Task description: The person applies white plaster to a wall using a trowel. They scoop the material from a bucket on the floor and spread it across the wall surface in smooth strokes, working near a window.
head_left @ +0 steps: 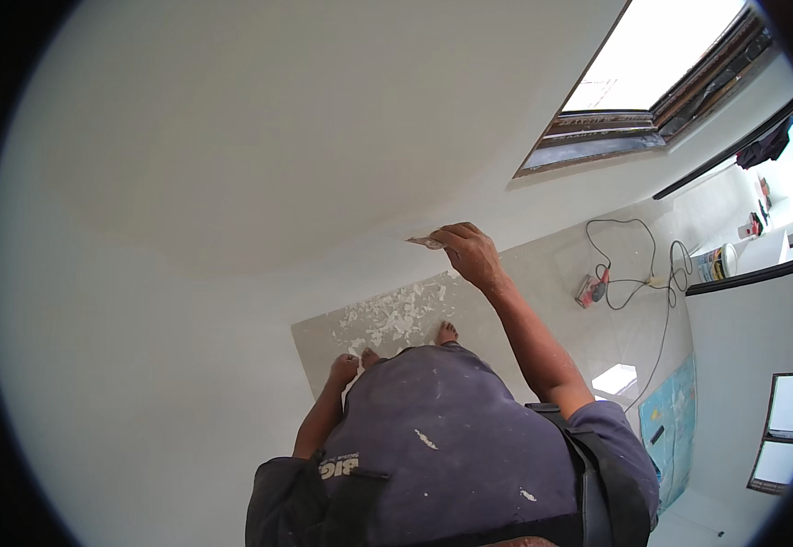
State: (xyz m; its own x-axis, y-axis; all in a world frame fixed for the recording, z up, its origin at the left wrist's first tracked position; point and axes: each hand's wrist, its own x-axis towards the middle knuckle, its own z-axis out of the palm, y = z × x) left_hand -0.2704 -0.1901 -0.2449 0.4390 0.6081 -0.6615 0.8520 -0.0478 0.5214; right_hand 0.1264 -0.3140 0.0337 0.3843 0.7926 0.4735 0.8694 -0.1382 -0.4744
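My right hand (469, 251) grips a small putty-smeared scraper (419, 241), its thin blade at the white wall (178, 164). My left hand (344, 369) hangs low beside my body with curled fingers; whether anything is in it, I cannot make out. My bare feet (447, 333) are on pale floor tiles (551, 310), among white flakes (396, 310) strewn along the wall's foot.
An open window (643, 64) is at upper right. A red power tool (592, 288) lies right of me among looped cords (652, 273). A bucket (715, 262) stands by a doorway at far right. A blue sheet (670, 428) lies on the lower-right floor.
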